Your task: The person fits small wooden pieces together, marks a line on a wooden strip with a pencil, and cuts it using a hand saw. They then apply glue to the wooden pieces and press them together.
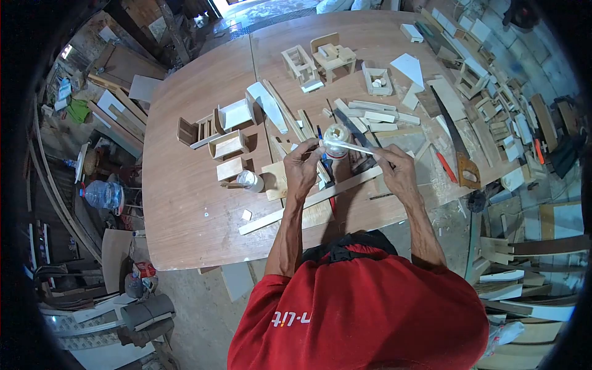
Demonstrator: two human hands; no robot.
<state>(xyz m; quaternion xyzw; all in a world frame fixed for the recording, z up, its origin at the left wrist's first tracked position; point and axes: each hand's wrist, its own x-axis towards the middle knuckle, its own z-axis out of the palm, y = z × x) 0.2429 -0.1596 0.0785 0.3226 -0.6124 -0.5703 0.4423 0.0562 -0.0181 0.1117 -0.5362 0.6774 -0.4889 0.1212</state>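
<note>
The left hand (301, 166) is closing its thumb and fingertips at the left end of a pale strip (351, 146), and the right hand (398, 169) is pinching the same strip at its right end. The strip is lying between the two hands, its long axis running left to right and its right end dipping slightly nearer the body. An open jar (337, 132) is standing just behind the strip in this view, with the left hand nearer to it than the right; whether strip and rim are touching, I cannot tell.

Around the hands, going left to right, a little wooden chair (200, 131) is sitting well apart on the table (185, 228), with a small open box (236, 115) adjoining it. A white tub (250, 180) is standing nearer, just to the left of the left forearm. A long wooden bar (308, 204) is lying aslant below both hands, its left end reaching closer to the body. Behind the jar, a toy desk (335, 60) is standing near the far side. Loose wood pieces (379, 117) are crowding the space beyond the right hand, so the room there is looking tighter than on the left. Farther right, a red-handled tool (446, 168) is lying beside a handsaw (455, 139), whose handle is pointing toward the near edge, both well clear of the strip.
</note>
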